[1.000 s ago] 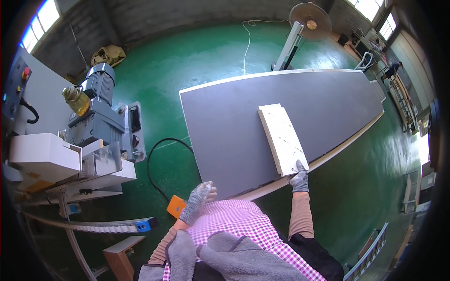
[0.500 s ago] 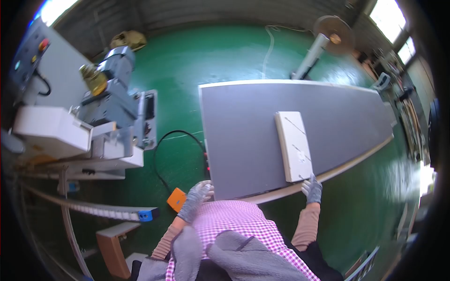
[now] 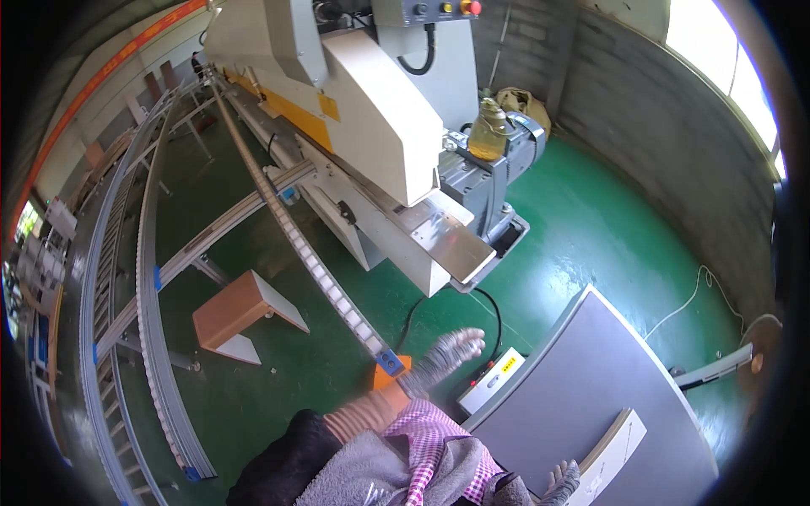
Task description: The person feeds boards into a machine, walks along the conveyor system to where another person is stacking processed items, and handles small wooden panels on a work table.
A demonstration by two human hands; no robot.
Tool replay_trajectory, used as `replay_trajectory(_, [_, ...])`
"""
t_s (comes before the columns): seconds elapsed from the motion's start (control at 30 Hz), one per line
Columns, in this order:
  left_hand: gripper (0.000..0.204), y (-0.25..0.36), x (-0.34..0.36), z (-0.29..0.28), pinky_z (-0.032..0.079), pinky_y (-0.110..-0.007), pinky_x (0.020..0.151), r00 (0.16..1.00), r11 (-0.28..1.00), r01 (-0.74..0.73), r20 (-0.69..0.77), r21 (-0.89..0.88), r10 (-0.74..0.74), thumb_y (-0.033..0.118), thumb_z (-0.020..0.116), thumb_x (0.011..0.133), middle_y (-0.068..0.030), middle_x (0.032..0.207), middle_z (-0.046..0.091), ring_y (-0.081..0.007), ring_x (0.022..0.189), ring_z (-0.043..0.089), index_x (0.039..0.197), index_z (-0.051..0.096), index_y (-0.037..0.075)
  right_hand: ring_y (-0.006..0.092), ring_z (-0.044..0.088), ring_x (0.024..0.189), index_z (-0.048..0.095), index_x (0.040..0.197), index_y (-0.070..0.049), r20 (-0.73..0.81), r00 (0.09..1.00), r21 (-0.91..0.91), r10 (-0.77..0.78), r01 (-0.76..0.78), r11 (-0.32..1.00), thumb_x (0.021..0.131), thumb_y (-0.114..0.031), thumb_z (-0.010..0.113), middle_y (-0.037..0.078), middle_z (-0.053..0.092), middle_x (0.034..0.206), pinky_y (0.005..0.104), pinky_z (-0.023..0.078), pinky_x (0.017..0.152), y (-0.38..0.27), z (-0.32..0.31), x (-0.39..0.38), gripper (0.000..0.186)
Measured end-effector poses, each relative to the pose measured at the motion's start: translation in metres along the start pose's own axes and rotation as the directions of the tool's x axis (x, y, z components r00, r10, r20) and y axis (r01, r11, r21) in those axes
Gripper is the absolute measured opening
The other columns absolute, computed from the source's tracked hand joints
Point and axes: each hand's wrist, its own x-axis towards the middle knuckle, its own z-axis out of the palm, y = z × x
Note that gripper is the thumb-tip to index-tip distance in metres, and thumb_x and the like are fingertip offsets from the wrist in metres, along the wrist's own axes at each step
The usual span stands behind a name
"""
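My left hand [image 3: 443, 361], in a grey glove with pale fingertips, is stretched out in the air with its fingers extended and nothing in it. It is close to the blue-capped end of a roller rail [image 3: 337, 308]. Low in the picture, my right hand [image 3: 561, 483] is gloved the same way, its fingers pointing forward beside a long white board block [image 3: 609, 460] with dark slanting marks. Whether those fingers touch the block I cannot tell. The block lies on a large grey panel [image 3: 561, 392], partly cut off by the lower edge.
A big white machine [image 3: 380, 110] stands ahead, with a metal plate [image 3: 451, 240] and a jar of yellow liquid [image 3: 488, 135]. Conveyor rails [image 3: 148, 278] run along the left. A brown angled piece [image 3: 240, 312], an orange box [image 3: 390, 371] and a white switch box [image 3: 498, 384] are nearby.
My view has swung left, toward the machine and rails. My left hand has moved from beside the grey panel's near left corner and reaches out; my right hand stays near the white block.
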Motion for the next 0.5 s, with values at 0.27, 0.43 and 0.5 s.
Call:
replay_trajectory(0.27, [0.035,0.087,-0.017,-0.085,0.056,-0.033,0.089,0.885,0.976,-0.193,-0.411,0.103,0.218,0.024,0.061,0.097,-0.0135,0.111,0.067,-0.0213,0.097,0.068,0.123,0.059,0.002,0.0322,0.062,0.106,0.047,0.137,-0.009,0.099,0.995,-0.217,0.023,-0.001,0.976,0.097,-0.034,0.056,0.017,0.060,0.123,0.0453,0.050,0.089,0.028,0.095,0.063,0.048])
replay_trajectory(0.43, [0.029,0.089,-0.026,-0.121,0.056,-0.036,0.088,0.787,0.979,-0.205,-0.595,-0.003,0.163,0.022,0.056,0.098,-0.0147,0.109,0.067,-0.0245,0.096,0.069,0.120,0.061,0.003,0.0285,0.065,0.096,0.050,0.133,-0.003,0.203,0.976,-0.327,0.074,-0.004,0.945,0.097,-0.024,0.055,0.016,0.064,0.115,0.0374,0.053,0.081,0.031,0.137,0.044,0.042])
replay_trajectory(0.5, [0.028,0.087,-0.026,-0.127,0.056,-0.038,0.087,0.764,0.980,-0.197,-0.630,-0.019,0.141,0.021,0.054,0.099,-0.0148,0.108,0.068,-0.0247,0.094,0.069,0.119,0.061,0.004,0.0270,0.065,0.094,0.051,0.132,-0.004,0.239,0.969,-0.398,0.058,0.043,0.916,0.097,-0.023,0.055,0.016,0.064,0.113,0.0373,0.053,0.080,0.029,0.145,0.034,0.041])
